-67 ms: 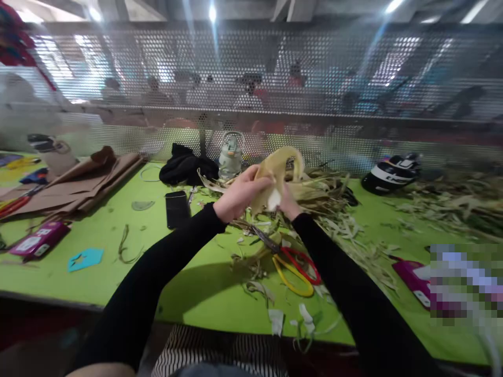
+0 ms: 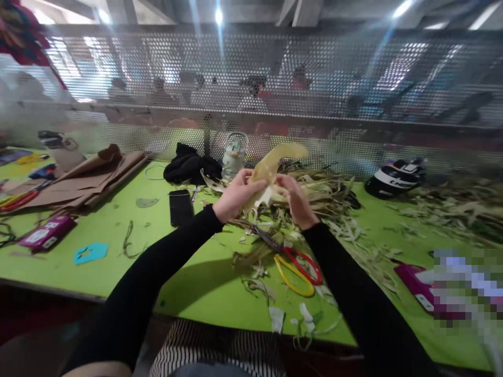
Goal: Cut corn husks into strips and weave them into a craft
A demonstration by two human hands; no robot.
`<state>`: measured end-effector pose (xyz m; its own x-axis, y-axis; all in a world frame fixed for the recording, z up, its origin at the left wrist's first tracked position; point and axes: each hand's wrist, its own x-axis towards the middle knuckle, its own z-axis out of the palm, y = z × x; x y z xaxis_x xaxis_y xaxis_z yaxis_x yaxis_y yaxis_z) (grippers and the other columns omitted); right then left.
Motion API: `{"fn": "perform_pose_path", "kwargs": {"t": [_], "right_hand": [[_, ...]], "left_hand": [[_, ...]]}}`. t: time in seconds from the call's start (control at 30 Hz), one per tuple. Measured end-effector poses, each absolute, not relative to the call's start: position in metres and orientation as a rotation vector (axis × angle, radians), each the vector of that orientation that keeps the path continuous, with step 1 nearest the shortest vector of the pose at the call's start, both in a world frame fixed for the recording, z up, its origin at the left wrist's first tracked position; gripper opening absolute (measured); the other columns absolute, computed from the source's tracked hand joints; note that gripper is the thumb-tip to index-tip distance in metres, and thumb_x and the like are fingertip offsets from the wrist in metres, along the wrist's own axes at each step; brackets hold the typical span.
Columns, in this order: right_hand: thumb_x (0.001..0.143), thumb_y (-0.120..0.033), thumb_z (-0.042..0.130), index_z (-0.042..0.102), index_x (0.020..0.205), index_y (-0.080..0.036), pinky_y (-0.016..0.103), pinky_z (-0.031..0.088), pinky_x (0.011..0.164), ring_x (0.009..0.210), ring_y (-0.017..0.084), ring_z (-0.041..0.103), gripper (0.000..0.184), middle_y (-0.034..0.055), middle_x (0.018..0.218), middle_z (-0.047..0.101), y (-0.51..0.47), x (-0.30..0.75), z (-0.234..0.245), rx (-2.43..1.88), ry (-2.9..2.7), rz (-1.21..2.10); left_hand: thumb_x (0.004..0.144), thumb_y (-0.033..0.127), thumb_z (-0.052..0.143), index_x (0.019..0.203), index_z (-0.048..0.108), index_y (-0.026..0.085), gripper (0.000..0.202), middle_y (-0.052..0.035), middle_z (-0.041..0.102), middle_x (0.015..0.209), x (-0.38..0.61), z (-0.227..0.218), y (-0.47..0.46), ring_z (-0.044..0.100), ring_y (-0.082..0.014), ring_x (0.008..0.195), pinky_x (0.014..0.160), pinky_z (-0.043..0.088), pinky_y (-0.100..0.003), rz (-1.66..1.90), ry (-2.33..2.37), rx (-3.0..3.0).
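Note:
Both my hands are raised over the green table (image 2: 204, 283), gripping a pale yellow dried corn husk (image 2: 275, 159). My left hand (image 2: 236, 196) pinches its lower left edge, fingers closed round it. My right hand (image 2: 296, 201) grips the husk's lower right part. The husk's tip curves up and to the right, blurred. Below my hands lie scissors with one red and one yellow handle (image 2: 296, 269) among husk scraps.
A heap of dried husks (image 2: 334, 196) spreads behind and to the right. A black phone (image 2: 179, 207), a black cloth (image 2: 190, 165), a water bottle (image 2: 233, 152), brown paper (image 2: 90, 175), a helmet (image 2: 396, 178) and pink boxes (image 2: 47, 233) lie around. A perforated metal screen (image 2: 251, 78) stands behind, with people beyond it.
The husk's tip has swung out to the right. My right hand has turned and shows more of its back, slightly further right.

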<state>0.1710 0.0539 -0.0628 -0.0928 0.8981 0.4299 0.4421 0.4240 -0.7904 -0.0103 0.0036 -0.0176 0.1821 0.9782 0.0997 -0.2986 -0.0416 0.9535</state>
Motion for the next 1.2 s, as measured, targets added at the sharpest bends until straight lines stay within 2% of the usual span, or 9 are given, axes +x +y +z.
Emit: {"fn": "perform_pose_path", "kwargs": {"t": [0.03,0.1,0.17,0.3,0.43,0.57,0.73,0.9,1.2], "right_hand": [[0.102,-0.063,0.027,0.063,0.123,-0.025,0.037,0.057,0.083,0.103,0.021,0.068,0.056,0.0083,0.116,0.070,0.042,0.170,-0.060,-1.150,-1.697,0.650],[0.093,-0.068,0.046,0.066,0.116,-0.025,0.033,0.055,0.073,0.089,0.020,0.068,0.052,0.0052,0.101,0.072,0.020,0.164,-0.061,-1.127,-1.681,0.740],[0.084,-0.062,0.064,0.068,0.099,-0.023,0.029,0.051,0.067,0.074,0.017,0.062,0.043,0.0014,0.085,0.069,0.004,0.157,-0.069,-1.138,-1.636,0.778],[0.081,-0.053,0.069,0.062,0.081,-0.022,0.027,0.042,0.057,0.058,0.013,0.049,0.032,-0.0041,0.064,0.056,-0.007,0.148,-0.089,-1.178,-1.530,0.830],[0.079,-0.052,0.069,0.061,0.083,-0.022,0.026,0.043,0.059,0.061,0.013,0.052,0.032,-0.0040,0.068,0.059,-0.004,0.148,-0.101,-1.182,-1.462,0.897],[0.077,-0.053,0.070,0.063,0.086,-0.022,0.026,0.046,0.063,0.067,0.014,0.056,0.034,-0.0025,0.074,0.064,-0.002,0.152,-0.106,-1.182,-1.423,0.951],[0.074,-0.052,0.074,0.063,0.080,-0.021,0.025,0.042,0.053,0.058,0.013,0.052,0.034,-0.0040,0.067,0.061,-0.010,0.157,-0.109,-1.239,-1.422,1.057],[0.076,-0.050,0.073,0.063,0.078,-0.021,0.024,0.038,0.048,0.051,0.011,0.047,0.030,-0.0060,0.060,0.055,-0.017,0.155,-0.112,-1.282,-1.451,1.158],[0.077,-0.058,0.071,0.065,0.081,-0.024,0.027,0.051,0.062,0.070,0.017,0.061,0.035,-0.0021,0.072,0.065,-0.017,0.148,-0.122,-1.253,-1.422,1.116]], "left_hand": [[0.085,0.018,0.071,0.105,0.053,0.017,0.027,-0.0016,0.065,0.093,-0.014,-0.027,0.004,0.058,-0.0086,0.070,0.068,0.046,-0.023,1.225,0.902,1.173],[0.083,0.015,0.072,0.106,0.054,0.015,0.029,-0.0037,0.066,0.095,-0.017,-0.044,0.002,0.060,-0.0105,0.074,0.071,0.047,-0.025,1.191,0.951,1.185],[0.082,0.011,0.070,0.101,0.059,0.013,0.022,-0.0027,0.066,0.088,-0.017,-0.059,-0.004,0.059,-0.0115,0.074,0.073,0.047,-0.025,1.139,0.949,1.198],[0.084,0.008,0.066,0.089,0.065,0.012,0.007,-0.0006,0.066,0.081,-0.019,-0.076,-0.014,0.058,-0.0104,0.071,0.072,0.046,-0.022,1.096,0.944,1.188],[0.093,0.017,0.059,0.085,0.064,0.013,0.010,-0.0026,0.067,0.082,-0.030,-0.084,-0.012,0.060,-0.0096,0.065,0.065,0.049,-0.022,1.088,0.949,1.104],[0.092,0.021,0.062,0.080,0.065,0.012,0.015,-0.0043,0.067,0.076,-0.037,-0.087,-0.008,0.059,-0.0095,0.057,0.062,0.052,-0.025,1.048,0.962,1.051],[0.090,0.018,0.066,0.086,0.066,0.014,0.006,-0.0029,0.069,0.082,-0.038,-0.088,-0.003,0.061,-0.0086,0.063,0.060,0.049,-0.020,1.072,0.939,1.037],[0.095,0.017,0.059,0.075,0.063,0.014,0.020,0.0047,0.053,0.058,-0.040,-0.087,0.001,0.048,-0.0042,0.048,0.053,0.045,-0.017,1.077,0.957,0.994],[0.091,0.014,0.063,0.065,0.063,0.013,0.025,0.0033,0.055,0.054,-0.038,-0.090,-0.006,0.051,-0.0058,0.046,0.057,0.053,-0.022,0.965,0.929,0.972]]}}
